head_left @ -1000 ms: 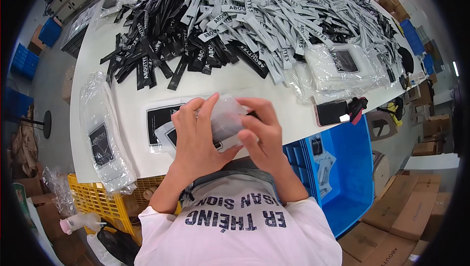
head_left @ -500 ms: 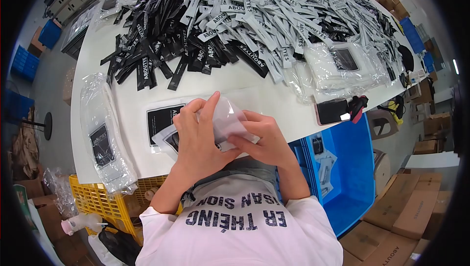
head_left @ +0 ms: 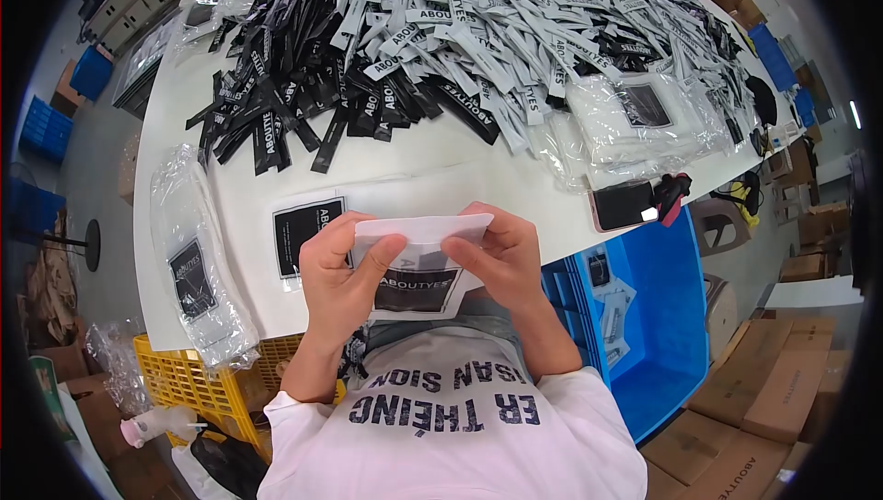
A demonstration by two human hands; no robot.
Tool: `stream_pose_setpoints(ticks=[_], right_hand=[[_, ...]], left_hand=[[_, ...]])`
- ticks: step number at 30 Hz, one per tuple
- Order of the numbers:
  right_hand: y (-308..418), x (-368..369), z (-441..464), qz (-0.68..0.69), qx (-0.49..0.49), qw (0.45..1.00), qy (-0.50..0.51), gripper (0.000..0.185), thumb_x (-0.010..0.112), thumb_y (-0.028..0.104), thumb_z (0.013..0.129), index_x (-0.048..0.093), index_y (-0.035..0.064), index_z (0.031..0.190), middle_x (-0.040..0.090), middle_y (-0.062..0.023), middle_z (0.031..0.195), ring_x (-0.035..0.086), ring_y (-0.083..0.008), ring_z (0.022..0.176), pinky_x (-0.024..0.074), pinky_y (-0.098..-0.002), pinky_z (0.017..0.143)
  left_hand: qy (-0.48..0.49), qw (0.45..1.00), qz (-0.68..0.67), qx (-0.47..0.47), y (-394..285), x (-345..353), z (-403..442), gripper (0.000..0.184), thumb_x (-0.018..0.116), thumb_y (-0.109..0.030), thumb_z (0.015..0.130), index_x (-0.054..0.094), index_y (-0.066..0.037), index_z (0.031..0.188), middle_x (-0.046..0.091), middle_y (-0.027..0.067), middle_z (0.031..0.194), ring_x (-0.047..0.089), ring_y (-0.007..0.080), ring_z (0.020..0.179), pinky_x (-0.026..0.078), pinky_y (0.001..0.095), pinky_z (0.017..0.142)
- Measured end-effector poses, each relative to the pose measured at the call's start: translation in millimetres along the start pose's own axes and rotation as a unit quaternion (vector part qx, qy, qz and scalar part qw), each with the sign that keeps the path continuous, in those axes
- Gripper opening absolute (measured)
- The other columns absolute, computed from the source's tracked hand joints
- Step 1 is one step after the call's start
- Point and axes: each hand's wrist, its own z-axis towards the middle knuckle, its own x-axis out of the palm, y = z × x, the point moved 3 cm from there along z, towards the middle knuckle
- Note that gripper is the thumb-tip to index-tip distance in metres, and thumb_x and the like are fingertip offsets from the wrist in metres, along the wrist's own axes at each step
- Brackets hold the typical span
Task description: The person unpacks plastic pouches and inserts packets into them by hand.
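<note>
My left hand (head_left: pixel 342 275) and my right hand (head_left: pixel 499 259) pinch a white plastic bag (head_left: pixel 418 294) by its upper corners, thumbs on the near face. The bag has a black printed panel reading ABOUTYES, and its top edge faces up in front of my chest. Behind my left hand, another white bag with a black panel (head_left: pixel 296 235) lies flat on the table. My fingertips behind the held bag are hidden. Whether anything thicker is inside is hard to make out, though a greyish strip shows through near the top.
Black stick sachets (head_left: pixel 276 86) and white stick sachets (head_left: pixel 515 12) pile across the table (head_left: pixel 368 164). Clear-wrapped bag packs (head_left: pixel 198 265) lie left and right (head_left: pixel 644 123). A phone (head_left: pixel 622 208) rests at the right edge. A blue bin (head_left: pixel 667 316) and yellow crate (head_left: pixel 189 380) stand below.
The bag has been brought upright and spread between both hands, its printed panel now facing me. My left hand has lowered, and both thumbs now press along its upper part.
</note>
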Motion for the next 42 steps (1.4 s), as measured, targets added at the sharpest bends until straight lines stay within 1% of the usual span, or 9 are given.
stream_pose_setpoints(ticks=[9, 19, 22, 30, 34, 35, 37, 39, 42], right_hand=[[20, 2, 1, -0.120, -0.071, 0.990, 0.014, 0.011, 0.072, 0.007, 0.078, 0.068, -0.0010, 0.086, 0.063, -0.0082, 0.083, 0.060, -0.0117, 0.070, 0.0447, -0.0237, 0.059], [6, 5, -1, -0.033, -0.040, 0.999, 0.001, 0.009, 0.071, 0.000, 0.078, 0.068, -0.0029, 0.085, 0.062, -0.0092, 0.084, 0.057, -0.0117, 0.072, 0.0417, -0.0222, 0.060], [9, -1, -2, -0.035, -0.035, 0.999, -0.002, 0.010, 0.072, 0.004, 0.080, 0.068, -0.0028, 0.086, 0.062, -0.0063, 0.083, 0.057, -0.0093, 0.073, 0.0431, -0.0209, 0.061], [7, -21, -14, 0.079, 0.008, 0.996, -0.050, 0.009, 0.066, 0.006, 0.087, 0.069, -0.0024, 0.087, 0.060, -0.0013, 0.078, 0.052, -0.0073, 0.072, 0.0399, -0.0208, 0.062], [17, -71, -36, -0.110, 0.021, 0.982, -0.151, 0.027, 0.057, 0.018, 0.094, 0.060, 0.0004, 0.074, 0.051, 0.0028, 0.069, 0.042, -0.0052, 0.066, 0.0341, -0.0236, 0.055], [20, -98, -46, -0.183, 0.005, 0.968, -0.174, 0.034, 0.054, 0.022, 0.096, 0.055, 0.0014, 0.069, 0.046, 0.0040, 0.066, 0.038, -0.0048, 0.064, 0.0314, -0.0249, 0.053], [51, -136, -61, -0.406, 0.075, 0.864, -0.290, 0.043, 0.051, 0.025, 0.097, 0.038, 0.0013, 0.063, 0.034, 0.0023, 0.059, 0.030, -0.0064, 0.059, 0.0251, -0.0277, 0.050], [71, -154, -69, -0.524, 0.026, 0.785, -0.329, 0.037, 0.052, 0.025, 0.094, 0.058, -0.0048, 0.072, 0.051, -0.0068, 0.059, 0.045, -0.0130, 0.056, 0.0358, -0.0298, 0.053], [75, -153, -60, -0.514, 0.004, 0.782, -0.353, 0.031, 0.054, 0.024, 0.092, 0.065, -0.0040, 0.082, 0.060, -0.0122, 0.067, 0.055, -0.0180, 0.060, 0.0411, -0.0318, 0.058]], left_hand=[[0.040, 0.993, 0.072, 0.086, -6, 8, 2, 0.012, 0.074, -0.004, 0.076, 0.070, -0.001, 0.087, 0.066, 0.0068, 0.081, 0.060, 0.0136, 0.069, 0.045, 0.0234, 0.060], [0.021, 0.966, 0.172, 0.193, -10, 13, 0, 0.017, 0.076, -0.001, 0.071, 0.070, -0.001, 0.087, 0.065, 0.0069, 0.081, 0.057, 0.0142, 0.071, 0.043, 0.0242, 0.060], [0.043, 0.998, 0.021, 0.045, 2, 8, -2, 0.014, 0.074, -0.003, 0.077, 0.070, 0.000, 0.089, 0.064, 0.0069, 0.079, 0.055, 0.0126, 0.072, 0.041, 0.0234, 0.062], [0.135, 0.988, -0.070, -0.023, 11, 22, -7, 0.018, 0.061, -0.012, 0.091, 0.068, 0.003, 0.100, 0.065, 0.0078, 0.087, 0.055, 0.0136, 0.078, 0.041, 0.0220, 0.067], [0.190, 0.978, 0.016, 0.082, 10, 44, -2, 0.023, 0.057, -0.013, 0.094, 0.065, 0.002, 0.110, 0.065, 0.0113, 0.100, 0.060, 0.0170, 0.087, 0.046, 0.0238, 0.074], [0.193, 0.981, -0.018, 0.031, 6, 44, -2, 0.027, 0.054, -0.015, 0.096, 0.063, 0.001, 0.115, 0.064, 0.0138, 0.108, 0.062, 0.0184, 0.091, 0.048, 0.0260, 0.079], [0.165, 0.986, 0.003, 0.013, 8, 36, 2, 0.031, 0.051, -0.020, 0.097, 0.062, 0.002, 0.117, 0.063, 0.0137, 0.112, 0.061, 0.0170, 0.089, 0.047, 0.0261, 0.078], [0.143, 0.990, 0.012, -0.009, 14, 27, 5, 0.032, 0.050, -0.021, 0.098, 0.062, 0.002, 0.117, 0.063, 0.0133, 0.112, 0.061, 0.0161, 0.087, 0.046, 0.0259, 0.078], [0.133, 0.991, 0.001, -0.009, 19, 26, 6, 0.030, 0.051, -0.019, 0.097, 0.062, 0.002, 0.115, 0.064, 0.0126, 0.110, 0.061, 0.0157, 0.086, 0.047, 0.0257, 0.078]])
